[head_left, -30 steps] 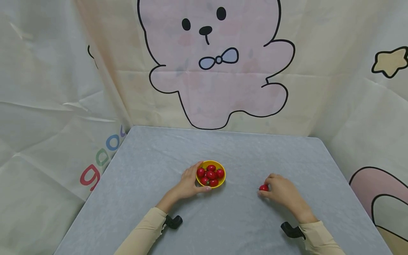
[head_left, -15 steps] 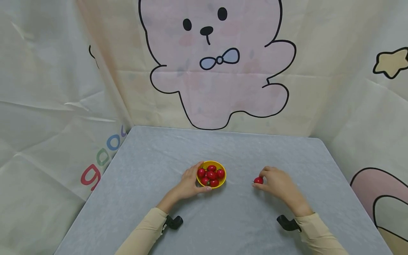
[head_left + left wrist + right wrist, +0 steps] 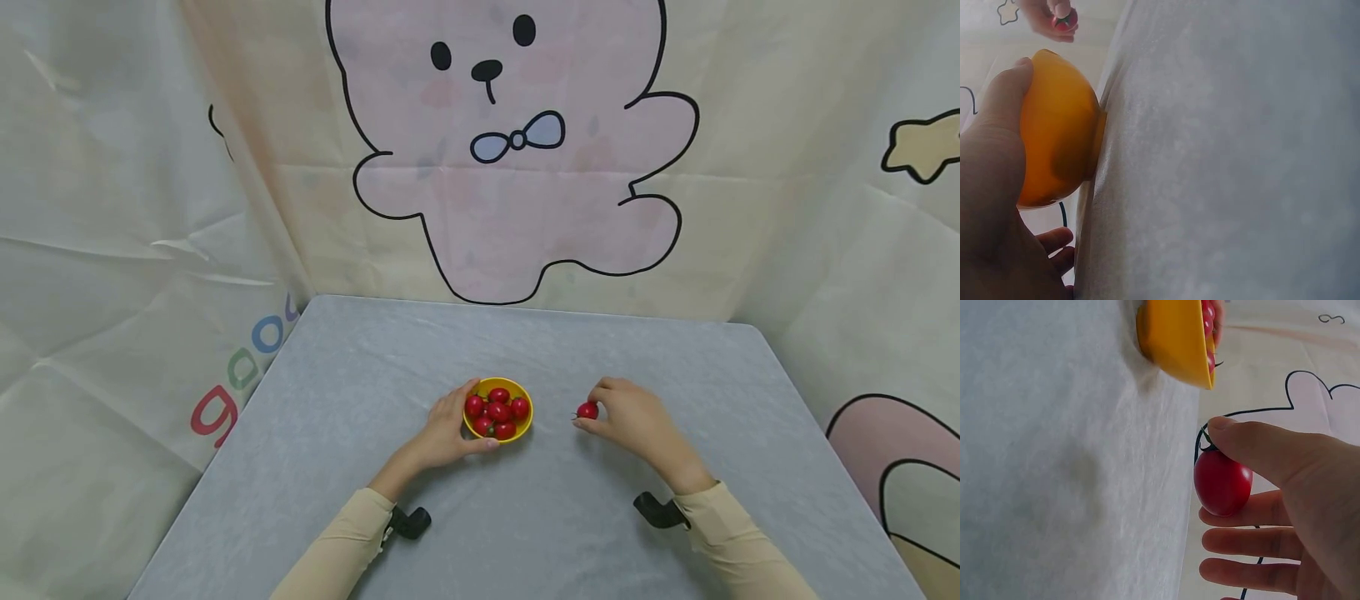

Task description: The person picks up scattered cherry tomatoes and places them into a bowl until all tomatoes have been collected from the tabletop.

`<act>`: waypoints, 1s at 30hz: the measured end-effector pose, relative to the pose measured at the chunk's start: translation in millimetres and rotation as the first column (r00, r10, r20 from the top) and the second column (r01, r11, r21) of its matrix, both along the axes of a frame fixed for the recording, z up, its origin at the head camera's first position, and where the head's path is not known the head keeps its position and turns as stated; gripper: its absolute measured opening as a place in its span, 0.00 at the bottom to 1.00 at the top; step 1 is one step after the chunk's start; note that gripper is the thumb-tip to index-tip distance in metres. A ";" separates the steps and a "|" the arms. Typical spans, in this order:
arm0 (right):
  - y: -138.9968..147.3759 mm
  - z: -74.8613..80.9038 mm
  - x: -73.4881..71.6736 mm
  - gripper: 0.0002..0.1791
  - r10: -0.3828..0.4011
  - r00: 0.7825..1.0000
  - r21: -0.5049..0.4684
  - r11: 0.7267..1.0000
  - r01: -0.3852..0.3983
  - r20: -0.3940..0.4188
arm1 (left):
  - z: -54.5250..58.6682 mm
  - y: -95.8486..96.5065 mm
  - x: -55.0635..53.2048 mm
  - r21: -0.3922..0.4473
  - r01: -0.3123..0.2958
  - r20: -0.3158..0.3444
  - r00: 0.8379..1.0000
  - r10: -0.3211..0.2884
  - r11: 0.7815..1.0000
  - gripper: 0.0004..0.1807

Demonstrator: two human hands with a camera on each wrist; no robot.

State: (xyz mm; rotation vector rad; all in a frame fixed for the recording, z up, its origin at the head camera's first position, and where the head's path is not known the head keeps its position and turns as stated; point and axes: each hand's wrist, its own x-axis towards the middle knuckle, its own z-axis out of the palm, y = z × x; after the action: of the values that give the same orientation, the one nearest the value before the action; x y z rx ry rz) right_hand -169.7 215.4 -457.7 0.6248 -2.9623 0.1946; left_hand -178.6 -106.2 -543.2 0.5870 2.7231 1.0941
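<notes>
A yellow bowl (image 3: 528, 427) stands on the table, filled with several red cherry tomatoes (image 3: 498, 412). My left hand (image 3: 442, 429) grips its left side, thumb at the near rim and fingers round the far side; in the left wrist view the bowl's outer wall (image 3: 1060, 131) leans against my palm and thumb. To the right of the bowl, my right hand (image 3: 637, 421) pinches one cherry tomato (image 3: 1224, 482) between thumb and fingertips, its green stem beside the thumb. In the right wrist view this tomato is held above the table, with a soft shadow below.
The table has a grey cloth cover (image 3: 375, 350). Behind it hangs a cream curtain (image 3: 750, 208) with a printed pink bear (image 3: 487, 225); more curtain closes off the left and right sides. A black wrist mount (image 3: 660, 510) sits at each sleeve.
My right hand has carried the cherry tomato leftward and slightly away from me, closer to the bowl. The left hand and the bowl have stayed in place.
</notes>
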 end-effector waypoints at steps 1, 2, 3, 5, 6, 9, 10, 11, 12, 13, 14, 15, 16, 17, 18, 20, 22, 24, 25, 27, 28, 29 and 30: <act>-1.2 0.2 -0.4 0.21 0.000 1.000 0.001 1.000 0.000 0.001 | 0.1 -0.1 0.0 -0.001 -0.001 0.001 1.000 0.001 1.000 0.61; -2.4 0.4 -0.7 0.21 0.000 1.000 0.002 1.000 -0.001 0.002 | 0.0 -0.1 0.1 0.001 -0.001 0.002 1.000 0.001 1.000 0.61; -3.4 0.4 -1.2 0.21 -0.001 1.000 0.002 1.000 0.001 0.005 | 0.4 0.0 0.2 -0.001 -0.002 0.006 1.000 0.002 1.000 0.61; -5.4 0.9 -1.9 0.21 0.003 1.000 0.003 1.000 -0.003 0.012 | 1.2 0.2 0.5 -0.002 -0.004 0.010 1.000 0.004 1.000 0.61; -6.2 1.1 -2.3 0.21 0.002 1.000 0.004 1.000 -0.002 0.016 | 1.4 0.3 0.7 -0.001 -0.004 0.010 1.000 0.004 1.000 0.61; -9.0 2.2 -3.0 0.21 0.002 1.000 0.007 1.000 -0.002 0.024 | 1.9 0.4 1.2 -0.002 -0.006 0.005 1.000 0.006 1.000 0.61; -10.0 2.8 -3.1 0.21 0.003 1.000 0.011 1.000 -0.003 0.026 | 2.0 0.4 1.3 -0.001 -0.006 0.002 1.000 0.006 1.000 0.61; -10.9 3.2 -3.3 0.21 0.004 1.000 0.015 1.000 -0.004 0.026 | 2.1 0.5 1.6 -0.001 -0.007 0.000 1.000 0.007 1.000 0.61; -11.8 3.8 -3.4 0.21 0.003 1.000 0.019 1.000 -0.003 0.026 | 2.2 0.5 1.7 0.000 -0.008 -0.002 1.000 0.008 1.000 0.61; -12.6 4.4 -3.4 0.22 0.006 1.000 0.022 1.000 -0.007 0.025 | 2.0 0.5 1.8 -0.002 -0.008 -0.004 1.000 0.008 1.000 0.61; -13.5 5.1 -3.3 0.22 0.010 1.000 0.025 1.000 -0.010 0.024 | 1.9 0.6 1.8 -0.006 -0.008 -0.003 1.000 0.008 1.000 0.61; -14.4 6.1 -3.2 0.22 0.013 1.000 0.027 1.000 -0.014 0.021 | 1.8 0.7 1.8 -0.007 -0.009 -0.001 1.000 0.009 1.000 0.61; -15.4 7.1 -3.2 0.23 0.016 1.000 0.026 1.000 -0.017 0.017 | 1.7 0.7 1.8 -0.009 -0.010 0.000 1.000 0.010 1.000 0.60; -16.2 7.6 -3.5 0.23 0.021 1.000 0.023 0.999 -0.022 0.013 | 1.4 0.8 1.6 -0.010 -0.010 0.001 1.000 0.010 1.000 0.60; -17.0 8.4 -3.8 0.23 0.028 1.000 0.019 0.999 -0.028 0.008 | 0.9 1.0 1.3 -0.013 -0.011 0.002 1.000 0.011 1.000 0.60; -18.8 9.7 -4.8 0.22 0.039 0.999 0.012 0.999 -0.039 0.000 | 0.4 1.2 0.9 -0.016 -0.011 0.005 1.000 0.011 1.000 0.60; -20.4 10.6 -5.8 0.22 0.050 0.999 0.009 0.999 -0.050 -0.006 | 0.1 1.4 0.5 -0.017 -0.011 0.004 1.000 0.011 1.000 0.60; -22.0 11.0 -6.9 0.21 0.054 0.999 0.013 0.998 -0.054 -0.004 | 0.3 1.5 0.5 -0.013 -0.007 0.003 1.000 0.007 1.000 0.61; -22.8 11.2 -7.4 0.21 0.053 0.999 0.016 0.998 -0.053 -0.002 | 1.0 1.4 0.7 -0.009 -0.005 0.005 1.000 0.005 1.000 0.61; -24.4 11.5 -8.3 0.22 0.050 0.999 0.022 0.998 -0.050 0.003 | 2.4 1.1 1.2 0.000 0.000 0.006 1.000 0.000 1.000 0.60; -25.1 11.5 -8.8 0.22 0.050 0.999 0.025 0.998 -0.050 0.004 | 3.2 0.9 1.5 0.005 0.001 0.009 1.000 -0.001 1.000 0.60; -25.8 11.8 -9.2 0.22 0.049 0.999 0.027 0.998 -0.049 0.006 | 4.0 0.8 1.8 0.010 0.003 0.010 1.000 -0.003 1.000 0.60; -26.4 11.8 -9.5 0.22 0.050 0.999 0.027 0.998 -0.050 0.006 | 4.5 0.7 1.9 0.015 0.004 0.011 1.000 -0.004 1.000 0.61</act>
State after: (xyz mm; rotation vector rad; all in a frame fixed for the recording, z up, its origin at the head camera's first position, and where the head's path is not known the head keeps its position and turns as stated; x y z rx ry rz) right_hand -179.2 188.9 -445.9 0.7031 -2.9612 0.1604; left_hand -176.6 -105.5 -538.7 0.5869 2.7056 1.1141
